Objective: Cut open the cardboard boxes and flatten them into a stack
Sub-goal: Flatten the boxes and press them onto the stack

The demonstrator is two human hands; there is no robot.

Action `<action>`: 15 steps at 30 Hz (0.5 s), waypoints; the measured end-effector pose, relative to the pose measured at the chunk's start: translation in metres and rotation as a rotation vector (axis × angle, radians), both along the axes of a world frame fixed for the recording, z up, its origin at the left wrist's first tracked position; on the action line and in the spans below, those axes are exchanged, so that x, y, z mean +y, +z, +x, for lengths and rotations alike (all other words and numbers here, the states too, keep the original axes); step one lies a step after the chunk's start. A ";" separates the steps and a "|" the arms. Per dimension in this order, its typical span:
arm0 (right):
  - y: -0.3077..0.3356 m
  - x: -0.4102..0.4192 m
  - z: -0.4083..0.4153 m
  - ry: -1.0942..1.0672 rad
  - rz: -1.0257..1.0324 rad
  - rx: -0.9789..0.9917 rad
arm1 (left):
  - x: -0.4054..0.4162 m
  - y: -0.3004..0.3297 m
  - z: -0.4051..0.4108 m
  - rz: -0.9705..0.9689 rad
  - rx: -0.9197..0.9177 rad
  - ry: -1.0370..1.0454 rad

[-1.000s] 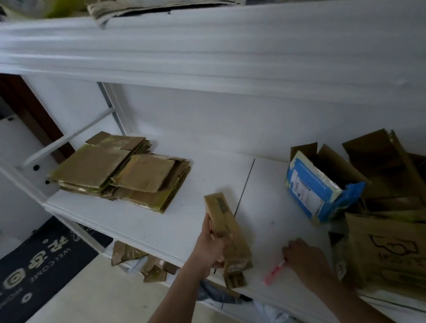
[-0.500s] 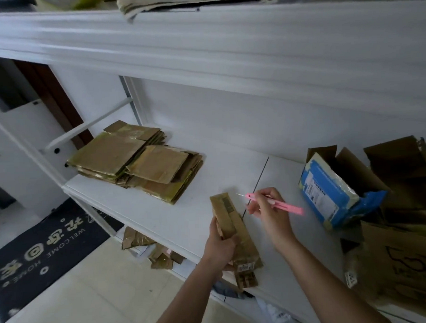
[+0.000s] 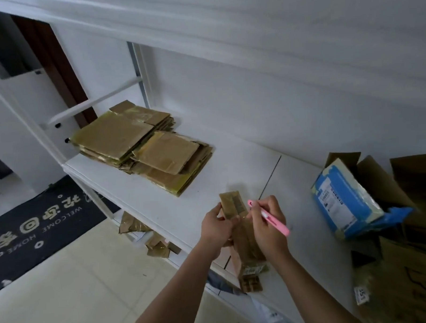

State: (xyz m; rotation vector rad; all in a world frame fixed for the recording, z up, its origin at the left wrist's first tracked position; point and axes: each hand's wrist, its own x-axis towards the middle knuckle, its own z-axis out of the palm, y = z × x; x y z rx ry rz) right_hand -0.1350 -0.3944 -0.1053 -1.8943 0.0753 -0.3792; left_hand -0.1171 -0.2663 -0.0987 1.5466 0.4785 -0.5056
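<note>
Low in the frame's centre, the right hand [image 3: 267,229], pinching the pink cutter [image 3: 268,217], has come across to the narrow box [image 3: 242,233] gripped by the left hand [image 3: 216,230]; cutting looks imminent. Flattened stack [image 3: 143,147] waits upper left.

You could read only "WELCOME HOME", upside down, on the dark doormat [image 3: 39,232] on the floor; the boxes' labels were too blurred.

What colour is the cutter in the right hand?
Pink. The cutter, gripped by the right hand, shows best in the head view.
</note>
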 end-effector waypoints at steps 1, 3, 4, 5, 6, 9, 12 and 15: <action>0.002 -0.001 0.004 -0.007 0.003 -0.006 | 0.000 -0.001 0.000 0.000 0.000 0.003; 0.008 0.003 0.013 0.001 0.018 0.007 | 0.001 -0.001 0.001 -0.014 0.003 0.005; 0.010 0.006 0.018 0.018 0.026 0.016 | 0.002 0.000 0.001 -0.022 0.004 0.004; 0.010 0.009 0.021 0.041 0.030 0.028 | 0.003 0.001 0.000 -0.024 0.003 0.003; 0.010 0.012 0.023 0.066 0.024 0.047 | 0.004 0.000 0.000 -0.024 -0.001 0.003; 0.004 0.014 0.025 0.115 -0.042 0.091 | 0.005 -0.001 0.000 -0.032 -0.002 -0.022; 0.001 0.012 0.025 0.129 -0.081 0.083 | 0.011 0.000 0.001 -0.112 0.043 -0.050; 0.001 0.014 0.026 0.141 -0.101 0.077 | 0.014 0.000 0.003 -0.146 0.058 -0.060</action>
